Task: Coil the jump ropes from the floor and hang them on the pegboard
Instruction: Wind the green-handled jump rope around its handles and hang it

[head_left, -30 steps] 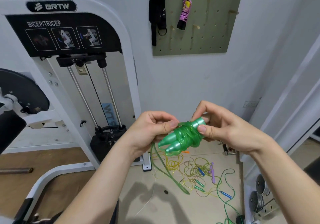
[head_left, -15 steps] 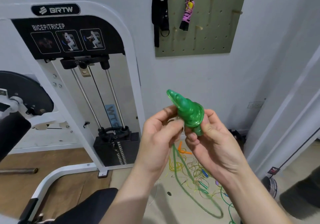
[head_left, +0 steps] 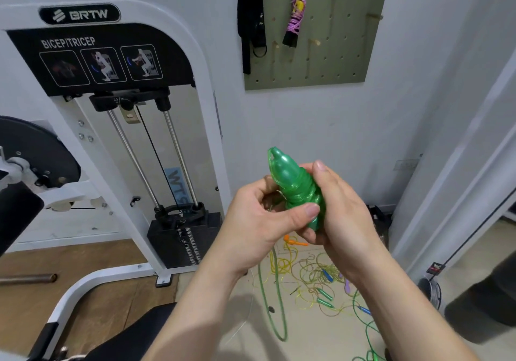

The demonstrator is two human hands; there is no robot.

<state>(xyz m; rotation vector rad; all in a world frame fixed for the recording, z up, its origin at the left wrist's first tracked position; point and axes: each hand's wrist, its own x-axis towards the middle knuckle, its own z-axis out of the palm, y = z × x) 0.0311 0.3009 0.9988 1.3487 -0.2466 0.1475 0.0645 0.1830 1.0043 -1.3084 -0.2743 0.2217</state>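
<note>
Both forearms rise from the near edge of my view and meet in the middle, in front of the white wall. My left hand (head_left: 259, 221) has its thumb laid flat across the wound cord of the green jump rope (head_left: 296, 184), with the other fingers curled in behind it. My right hand (head_left: 343, 215) cups the bundle from the right, palm against the wraps. One fingertip stands up beside the handles and the rest fold round the lower end. Both hands are closed on the rope, which is held off the floor with its tapered handle tips pointing up and slightly left.

The lower end of the bundle is hidden inside my right palm, so I cannot see how the cord finishes there. A loose green loop (head_left: 276, 304) drops from under the hands to the floor (head_left: 321, 338); where it joins the bundle is covered by my left wrist.

Far below the hands lies a tangle of loose jump ropes (head_left: 315, 276), yellow and green, too knotted to count. On the far wall the pegboard (head_left: 335, 53) is cut off at the top; a wound pink jump rope (head_left: 294, 19) and black straps (head_left: 251, 19) hang on it. At left stands a bicep/tricep machine (head_left: 111, 81).
</note>
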